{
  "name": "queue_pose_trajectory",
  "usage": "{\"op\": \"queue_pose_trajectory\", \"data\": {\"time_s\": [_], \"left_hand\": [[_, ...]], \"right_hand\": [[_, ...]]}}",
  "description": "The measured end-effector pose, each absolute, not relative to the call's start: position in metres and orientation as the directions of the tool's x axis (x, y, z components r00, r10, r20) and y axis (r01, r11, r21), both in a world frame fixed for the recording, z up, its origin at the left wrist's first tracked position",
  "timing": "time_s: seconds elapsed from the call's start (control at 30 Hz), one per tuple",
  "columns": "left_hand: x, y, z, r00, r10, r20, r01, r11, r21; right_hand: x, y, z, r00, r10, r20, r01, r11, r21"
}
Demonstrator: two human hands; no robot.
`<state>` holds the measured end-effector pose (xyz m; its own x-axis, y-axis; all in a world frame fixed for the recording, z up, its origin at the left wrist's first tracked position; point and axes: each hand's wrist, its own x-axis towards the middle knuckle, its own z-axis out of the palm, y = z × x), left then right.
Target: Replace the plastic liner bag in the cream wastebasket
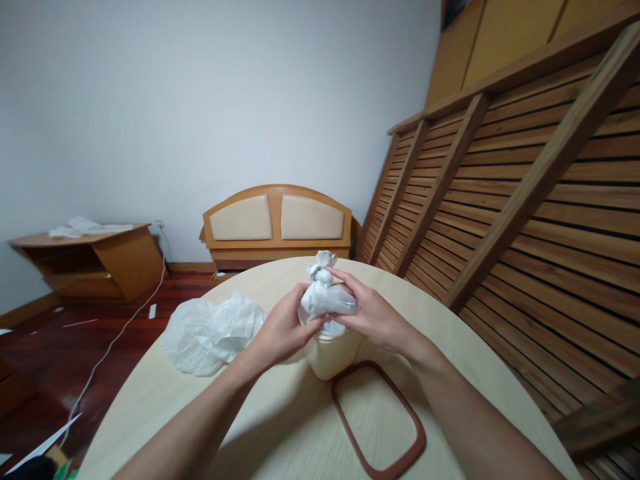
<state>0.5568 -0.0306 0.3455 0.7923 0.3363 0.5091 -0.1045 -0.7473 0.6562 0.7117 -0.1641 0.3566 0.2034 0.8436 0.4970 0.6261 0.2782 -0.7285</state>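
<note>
Cannot see what fills the knotted white bag (316, 300), nor the fingertips hidden behind it on the left hand (286, 325). Cannot tell how far down into the pale container (327, 359) it reaches, with much of the rim covered. Cannot follow the bench (480, 377) or both forearms (200, 420) past the lower edge, nor the slatted wooden panel (505, 180) past the right. Cannot identify the cut-off black item (37, 469) at lower left.
</note>
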Motion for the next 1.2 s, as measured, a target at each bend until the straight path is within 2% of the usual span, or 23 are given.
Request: {"op": "queue_pose_trajectory", "data": {"time_s": [0.13, 0.37, 0.5, 0.63, 0.73, 0.8, 0.9, 0.97, 1.07, 1.2], "left_hand": [[0.559, -0.028, 0.342, 0.763, 0.339, 0.550, -0.151, -0.734, 0.662], [0.558, -0.030, 0.342, 0.771, 0.308, 0.557, -0.228, -0.684, 0.693], [0.559, -0.033, 0.344, 0.785, 0.327, 0.527, -0.203, -0.667, 0.717], [0.560, -0.031, 0.346, 0.749, 0.373, 0.547, -0.183, -0.678, 0.712], [0.559, -0.031, 0.347, 0.675, 0.414, 0.611, -0.190, -0.702, 0.686], [0.557, -0.031, 0.348, 0.596, 0.409, 0.691, -0.195, -0.761, 0.619], [0.554, -0.033, 0.349, 0.565, 0.331, 0.756, -0.172, -0.848, 0.500], [0.553, -0.035, 0.349, 0.587, 0.322, 0.743, -0.147, -0.860, 0.489], [0.552, -0.038, 0.350, 0.609, 0.403, 0.683, -0.129, -0.800, 0.587], [0.554, -0.039, 0.351, 0.607, 0.507, 0.612, -0.154, -0.680, 0.717]], "right_hand": [[0.707, -0.161, 0.356, 0.211, 0.814, 0.541, 0.670, 0.282, -0.686], [0.715, -0.164, 0.354, 0.221, 0.831, 0.511, 0.790, 0.154, -0.593], [0.712, -0.166, 0.360, 0.197, 0.850, 0.488, 0.723, 0.210, -0.658], [0.702, -0.167, 0.367, 0.269, 0.839, 0.473, 0.711, 0.158, -0.685], [0.697, -0.166, 0.370, 0.338, 0.789, 0.513, 0.729, 0.126, -0.673], [0.694, -0.166, 0.372, 0.333, 0.779, 0.531, 0.743, 0.130, -0.657], [0.693, -0.165, 0.372, 0.282, 0.755, 0.592, 0.818, 0.133, -0.559], [0.693, -0.165, 0.371, 0.242, 0.718, 0.652, 0.886, 0.110, -0.450], [0.693, -0.165, 0.369, 0.167, 0.691, 0.703, 0.948, 0.085, -0.308], [0.694, -0.166, 0.366, 0.047, 0.692, 0.721, 0.973, 0.132, -0.190]]}}
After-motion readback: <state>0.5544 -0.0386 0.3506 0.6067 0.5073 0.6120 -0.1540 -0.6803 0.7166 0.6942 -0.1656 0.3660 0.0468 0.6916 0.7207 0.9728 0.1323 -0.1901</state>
